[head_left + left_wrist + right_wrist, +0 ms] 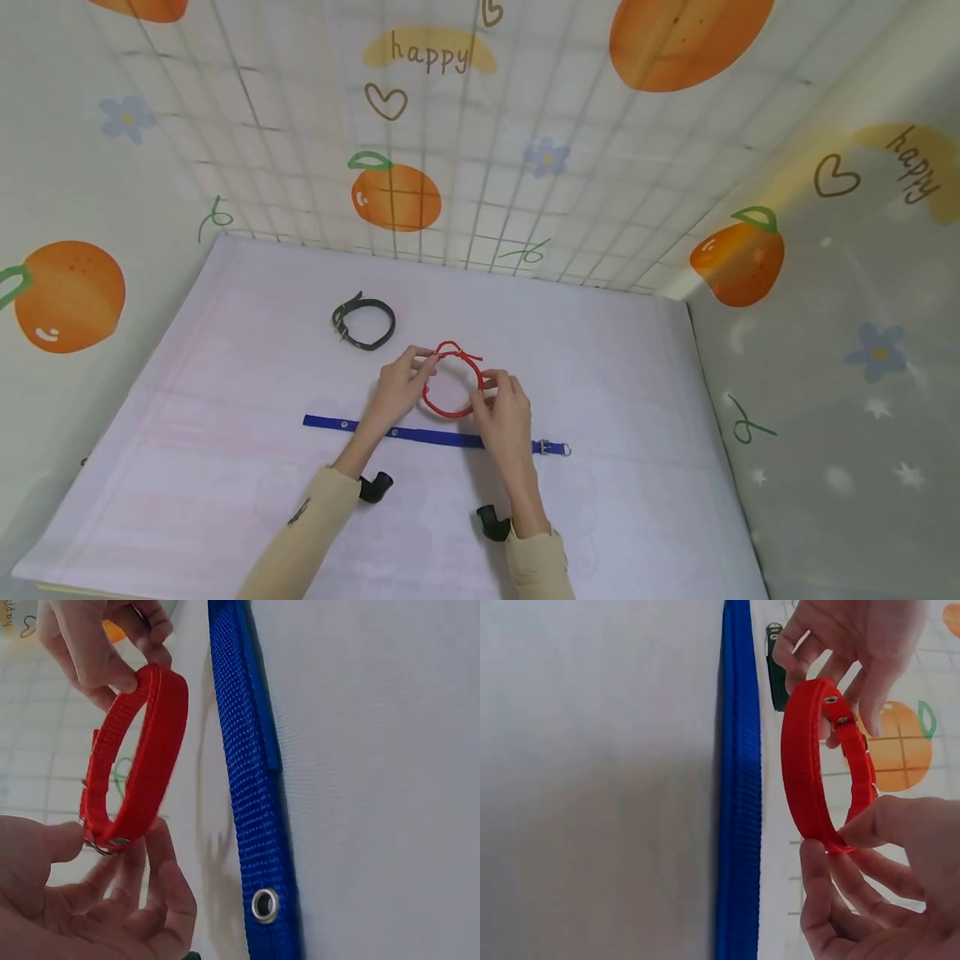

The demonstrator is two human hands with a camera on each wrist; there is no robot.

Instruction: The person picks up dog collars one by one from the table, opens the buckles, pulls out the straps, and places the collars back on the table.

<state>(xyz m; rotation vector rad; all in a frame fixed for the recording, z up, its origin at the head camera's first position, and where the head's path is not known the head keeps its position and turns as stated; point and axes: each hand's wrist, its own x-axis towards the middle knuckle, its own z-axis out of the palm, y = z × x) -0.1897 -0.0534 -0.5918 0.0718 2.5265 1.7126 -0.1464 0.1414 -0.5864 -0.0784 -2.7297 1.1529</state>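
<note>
A red collar is buckled into a loop and held up between both hands. My left hand holds its left side by the metal buckle and ring, thumb and fingers on either side of the band. On the opposite side, my right hand pinches the band between thumb and fingers; the right wrist view shows this grip on the red collar closely. Below the hands a blue collar lies unfastened and stretched out, its buckle and ring to the right, partly covered by the right hand.
A black collar, fastened in a loop, lies farther back to the left on the white table. Printed sheets over a wire grid form walls at the back and sides. Black camera mounts stick out at the wrists.
</note>
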